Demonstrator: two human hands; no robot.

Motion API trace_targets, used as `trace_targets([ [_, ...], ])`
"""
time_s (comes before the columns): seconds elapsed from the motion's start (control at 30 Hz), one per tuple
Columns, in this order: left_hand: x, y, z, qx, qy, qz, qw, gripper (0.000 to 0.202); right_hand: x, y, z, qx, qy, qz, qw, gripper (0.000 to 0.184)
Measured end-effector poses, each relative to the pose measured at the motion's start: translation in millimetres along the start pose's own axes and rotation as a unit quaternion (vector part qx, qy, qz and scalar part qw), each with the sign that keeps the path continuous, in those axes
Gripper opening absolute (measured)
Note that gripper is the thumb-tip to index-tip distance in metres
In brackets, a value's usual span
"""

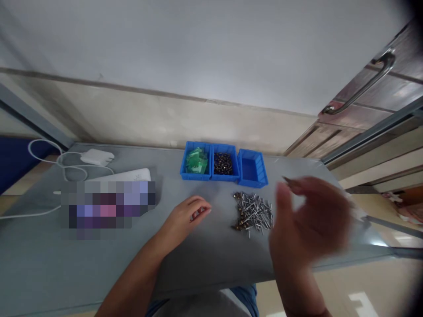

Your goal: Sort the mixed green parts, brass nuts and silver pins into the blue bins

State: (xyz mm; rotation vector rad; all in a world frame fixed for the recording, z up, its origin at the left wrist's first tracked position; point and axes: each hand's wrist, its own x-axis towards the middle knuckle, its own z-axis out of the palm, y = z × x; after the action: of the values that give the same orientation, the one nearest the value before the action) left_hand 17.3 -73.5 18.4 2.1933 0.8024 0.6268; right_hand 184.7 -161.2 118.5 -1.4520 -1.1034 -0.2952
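My left hand (188, 215) is low over the grey table, left of the pile of metal pins. Its fingers are curled and the tips come together; whether anything is between them is hidden. My right hand (307, 220) is raised at the right of the pile, smeared by motion. A small dark pointed piece (288, 180) sticks out between its thumb and forefinger. Silvery metal pins (256, 211) lie heaped on the table, with brass-coloured pieces (243, 216) along the heap's left side.
Behind the heap stand a blue bin of green packets (197, 161), another of small dark and brassy parts (223, 164), and a third blue bin (253, 168) with its floor showing. At left are a white charger (97, 157), its cable and a white device (140, 174), partly blurred out.
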Motion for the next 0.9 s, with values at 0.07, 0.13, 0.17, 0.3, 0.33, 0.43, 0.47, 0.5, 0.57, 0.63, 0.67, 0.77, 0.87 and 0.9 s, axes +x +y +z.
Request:
trace_targets([
  [0.07, 0, 1, -1.1, -0.006, -0.006, -0.002, 1.000, 0.011, -5, 30, 26, -0.080, -0.071, 0.027, 0.994, 0.021],
  [0.13, -1, 1, -2.0, -0.004, -0.010, -0.001, 1.000, 0.011, -19, 59, 44, -0.159, -0.172, 0.062, 0.970, 0.015],
  [0.17, -1, 2, -2.3, 0.000, -0.011, 0.000, 1.000, 0.011, -27, 71, 50, -0.198, -0.225, 0.079, 0.951, 0.015],
  [0.3, 0, 3, -2.3, 0.008, -0.017, 0.001, 1.000, 0.012, -52, 94, 53, -0.313, -0.358, 0.105, 0.873, 0.017],
  [0.33, 0, 4, -2.1, 0.007, -0.019, 0.001, 1.000, 0.012, -55, 96, 53, -0.321, -0.371, 0.098, 0.866, 0.017],
  [0.43, 0, 3, -1.4, 0.005, -0.020, -0.003, 1.000, 0.013, -56, 98, 51, -0.315, -0.383, 0.074, 0.865, 0.016],
  [0.47, 0, 3, -1.1, 0.004, -0.020, -0.004, 1.000, 0.013, -56, 99, 51, -0.309, -0.384, 0.069, 0.867, 0.015],
  [0.5, 0, 3, -0.7, 0.004, -0.020, -0.004, 1.000, 0.013, -56, 100, 52, -0.303, -0.383, 0.065, 0.870, 0.015],
  [0.57, 0, 3, -0.2, 0.004, -0.021, -0.005, 1.000, 0.013, -56, 102, 52, -0.287, -0.379, 0.068, 0.877, 0.015],
  [0.63, 0, 3, 0.1, 0.004, -0.022, -0.007, 1.000, 0.013, -55, 104, 53, -0.260, -0.373, 0.083, 0.887, 0.015],
  [0.67, 0, 3, 0.2, 0.004, -0.023, -0.007, 1.000, 0.014, -55, 103, 52, -0.239, -0.369, 0.094, 0.893, 0.015],
  [0.77, 0, 2, 0.8, 0.007, -0.033, -0.009, 0.999, 0.013, -52, 96, 51, -0.124, -0.349, 0.136, 0.919, 0.014],
  [0.87, 0, 1, 2.5, 0.011, -0.031, -0.012, 0.999, 0.012, -47, 80, 50, 0.036, -0.350, 0.206, 0.913, 0.016],
  [0.9, 0, 0, 3.3, 0.013, -0.027, -0.017, 0.999, 0.012, -46, 75, 50, 0.086, -0.359, 0.232, 0.900, 0.017],
])
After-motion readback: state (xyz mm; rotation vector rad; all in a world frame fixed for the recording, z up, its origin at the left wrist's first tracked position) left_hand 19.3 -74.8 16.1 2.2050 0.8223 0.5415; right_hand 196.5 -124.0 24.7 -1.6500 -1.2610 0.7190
